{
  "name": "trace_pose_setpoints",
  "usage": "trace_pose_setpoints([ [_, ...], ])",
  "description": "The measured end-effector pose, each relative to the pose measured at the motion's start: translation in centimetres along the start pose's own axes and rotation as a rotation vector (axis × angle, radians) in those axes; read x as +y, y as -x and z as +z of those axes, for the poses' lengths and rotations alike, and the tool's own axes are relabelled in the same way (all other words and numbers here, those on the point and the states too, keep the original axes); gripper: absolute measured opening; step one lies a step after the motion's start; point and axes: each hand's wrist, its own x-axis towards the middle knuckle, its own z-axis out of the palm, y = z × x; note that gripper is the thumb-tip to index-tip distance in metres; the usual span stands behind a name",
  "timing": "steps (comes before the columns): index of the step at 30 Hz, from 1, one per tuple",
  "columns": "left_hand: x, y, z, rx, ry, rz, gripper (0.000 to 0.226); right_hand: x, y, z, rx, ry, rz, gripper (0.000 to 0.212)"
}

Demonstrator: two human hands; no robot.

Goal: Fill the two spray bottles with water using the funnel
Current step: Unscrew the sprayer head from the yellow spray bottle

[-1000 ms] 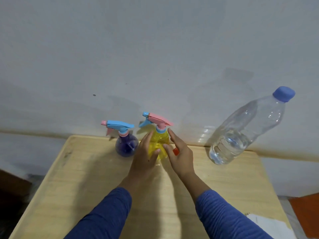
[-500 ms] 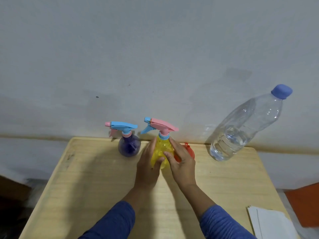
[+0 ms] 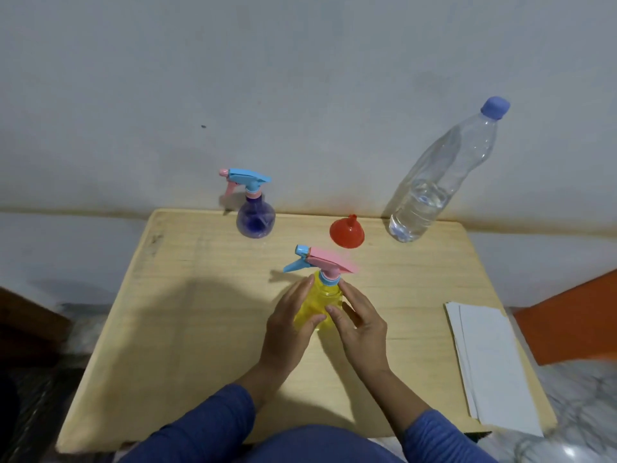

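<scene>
A yellow spray bottle (image 3: 320,300) with a pink and blue trigger head stands upright mid-table. My left hand (image 3: 290,320) grips its left side and my right hand (image 3: 359,320) holds its right side, fingers curved round the body. A purple spray bottle (image 3: 255,218) with a blue trigger head stands at the back edge, apart from both hands. A red funnel (image 3: 347,232) lies mouth-down to its right. A clear water bottle (image 3: 440,182) with a blue cap, partly filled, stands at the back right.
The wooden table (image 3: 187,312) ends against a grey wall. White paper sheets (image 3: 487,362) lie along the table's right edge. An orange object (image 3: 574,322) sits beyond the right edge.
Both hands have drawn the yellow spray bottle from the back of the table toward me. The red funnel, hidden behind the hands before, now shows.
</scene>
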Motion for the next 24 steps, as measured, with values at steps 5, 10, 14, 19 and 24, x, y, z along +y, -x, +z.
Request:
trace_pose_setpoints([
  [5, 0.1, -0.3, -0.2, -0.022, 0.035, -0.081, 0.073, -0.6, -0.1, -0.1, -0.035, 0.009, 0.006, 0.044],
  [10, -0.1, -0.3, -0.3, -0.054, 0.079, -0.056, 0.079, -2.2, -1.3, -0.4, 0.019, -0.017, -0.041, 0.059],
  [14, -0.1, -0.3, -0.3, -0.045, 0.093, -0.018, 0.08, -4.0, -2.8, 0.3, 0.051, -0.027, -0.11, 0.074],
  [19, -0.8, -0.3, 0.1, -0.044, 0.061, 0.0, 0.075, -4.1, -3.7, 0.5, 0.065, 0.12, -0.252, 0.054],
  [24, -1.1, -0.3, 0.4, -0.031, 0.028, 0.023, 0.078, -4.0, -3.6, 0.2, -0.012, 0.152, -0.274, 0.052],
])
